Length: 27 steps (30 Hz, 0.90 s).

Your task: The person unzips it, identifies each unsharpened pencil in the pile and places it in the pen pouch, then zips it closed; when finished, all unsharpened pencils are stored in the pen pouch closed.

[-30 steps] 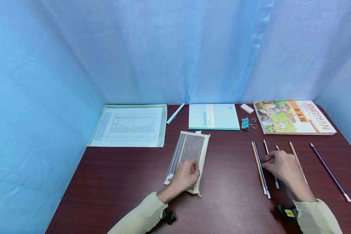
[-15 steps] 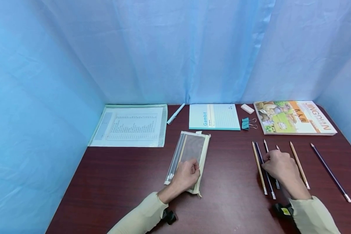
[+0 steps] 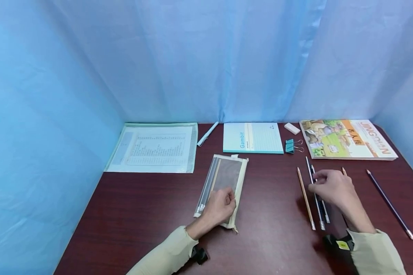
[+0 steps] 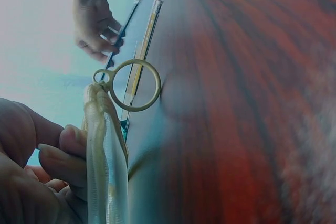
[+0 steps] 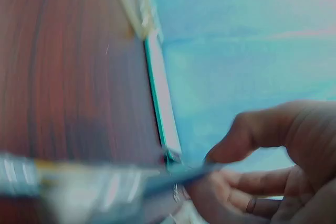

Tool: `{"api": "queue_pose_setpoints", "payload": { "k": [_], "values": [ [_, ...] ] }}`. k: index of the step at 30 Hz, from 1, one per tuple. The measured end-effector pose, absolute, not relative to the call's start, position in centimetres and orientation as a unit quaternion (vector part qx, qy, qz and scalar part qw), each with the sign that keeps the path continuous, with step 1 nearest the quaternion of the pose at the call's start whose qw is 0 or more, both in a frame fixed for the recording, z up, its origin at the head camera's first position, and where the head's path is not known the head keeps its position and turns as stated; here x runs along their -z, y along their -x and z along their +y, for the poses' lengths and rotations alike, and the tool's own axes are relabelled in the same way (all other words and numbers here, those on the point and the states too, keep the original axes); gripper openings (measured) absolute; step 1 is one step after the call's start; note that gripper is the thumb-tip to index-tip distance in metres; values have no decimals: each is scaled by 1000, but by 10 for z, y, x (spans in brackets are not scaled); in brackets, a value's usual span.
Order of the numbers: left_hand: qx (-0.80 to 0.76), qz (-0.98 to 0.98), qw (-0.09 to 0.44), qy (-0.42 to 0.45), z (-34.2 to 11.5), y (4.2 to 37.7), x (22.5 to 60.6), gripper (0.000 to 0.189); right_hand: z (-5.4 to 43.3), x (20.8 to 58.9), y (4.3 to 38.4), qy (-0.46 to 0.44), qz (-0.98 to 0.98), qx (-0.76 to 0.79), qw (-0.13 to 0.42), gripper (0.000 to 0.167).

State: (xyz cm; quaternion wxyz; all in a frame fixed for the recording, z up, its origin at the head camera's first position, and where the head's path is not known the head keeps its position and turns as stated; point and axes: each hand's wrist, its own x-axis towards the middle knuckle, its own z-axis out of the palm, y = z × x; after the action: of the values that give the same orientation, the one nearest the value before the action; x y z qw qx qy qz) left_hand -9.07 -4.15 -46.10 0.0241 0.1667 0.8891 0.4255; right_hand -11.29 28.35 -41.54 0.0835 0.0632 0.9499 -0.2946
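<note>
In the head view, my left hand [image 3: 216,208] rests on a mesh zip pencil case [image 3: 226,170], its fingers loosely curled. The left wrist view shows the case's ring-shaped zip pull [image 4: 157,85] beyond the fingers. On the right, my right hand [image 3: 337,191] pinches a dark pencil [image 3: 318,208] between thumb and finger, tilted up off the table. That pencil [image 5: 173,180] is blurred in the right wrist view. To its left lies a natural-wood pencil [image 3: 305,198]. Another dark pencil [image 3: 325,214] lies close beside the held one. The hand partly covers a further pencil [image 3: 344,172].
A dark pencil [image 3: 390,204] lies at far right. Along the back are a document pouch [image 3: 151,149], a pen [image 3: 207,134], a notepad [image 3: 252,138], an eraser [image 3: 291,128], a binder clip [image 3: 290,146] and a book [image 3: 347,139]. Blue curtains [image 3: 179,61] enclose the table.
My right hand has raised the dark pencil, whose tip now stands farther up and apart from the wooden one. The left hand stays on the pencil case.
</note>
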Motion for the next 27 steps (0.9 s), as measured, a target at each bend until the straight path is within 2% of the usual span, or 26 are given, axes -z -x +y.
{"api": "queue_pose_setpoints", "payload": {
  "k": [2, 5, 9, 13, 15, 20, 27],
  "values": [
    [-425, 889, 20, -168, -42, 91, 461, 15, 277, 418, 114, -58, 904, 410, 104, 45],
    [-429, 887, 18, -168, -43, 91, 461, 14, 261, 430, 116, -61, 793, 586, 152, 37],
    [-435, 884, 17, -170, -43, 91, 461, 14, 231, 448, 117, -64, 687, 696, 197, 34],
    [-436, 884, 16, -169, -43, 91, 461, 14, 195, 458, 119, -68, 673, 705, 213, 52],
    [-436, 884, 20, -167, -43, 92, 460, 13, 179, 461, 121, -71, 677, 701, 215, 56],
    [-431, 887, 28, -163, -42, 93, 458, 13, 152, 464, 128, -70, 690, 688, 214, 51],
    [-423, 891, 14, -163, -42, 93, 458, 13, 131, 463, 136, -84, 700, 684, 190, 47]
  ]
}}
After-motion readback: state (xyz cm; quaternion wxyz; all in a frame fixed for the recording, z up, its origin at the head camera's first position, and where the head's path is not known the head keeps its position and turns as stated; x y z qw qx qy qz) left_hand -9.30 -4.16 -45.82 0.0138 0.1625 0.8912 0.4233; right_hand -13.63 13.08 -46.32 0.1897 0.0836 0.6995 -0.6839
